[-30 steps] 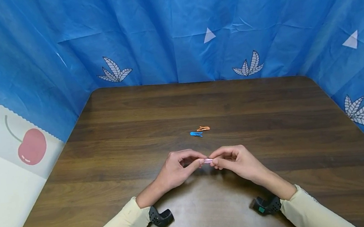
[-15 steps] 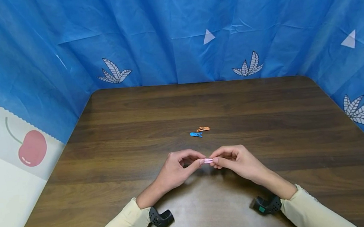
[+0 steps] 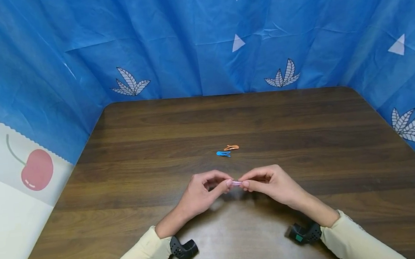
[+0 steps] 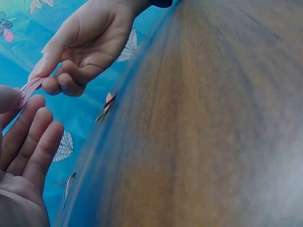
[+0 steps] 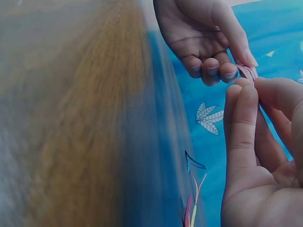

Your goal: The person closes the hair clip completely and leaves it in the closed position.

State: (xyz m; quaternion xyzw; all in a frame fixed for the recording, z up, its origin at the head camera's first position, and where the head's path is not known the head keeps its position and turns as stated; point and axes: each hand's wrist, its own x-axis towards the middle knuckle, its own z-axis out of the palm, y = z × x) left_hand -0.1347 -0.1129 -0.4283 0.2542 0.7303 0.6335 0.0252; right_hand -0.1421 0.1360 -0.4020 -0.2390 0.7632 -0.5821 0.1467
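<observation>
A small pink hair clip is stretched between my two hands above the table, one end in each. My left hand pinches its left end between thumb and index finger. The other end sits between the thumb and index finger of my right hand. In the left wrist view the clip shows thin pink strips side by side, its ends covered by fingertips. Beyond the hands, a blue hair clip lies on the table, with an orange hair clip just behind it.
The brown wooden table has rounded far corners. A blue curtain with leaf prints hangs behind it, and a white sheet with a cherry print is at the left. Black wrist devices sit below both sleeves.
The pink hair clip shows slightly thinner and duller between the fingertips than half a second ago. Both hands have stayed almost in place, and the blue and orange clips lie where they were.
</observation>
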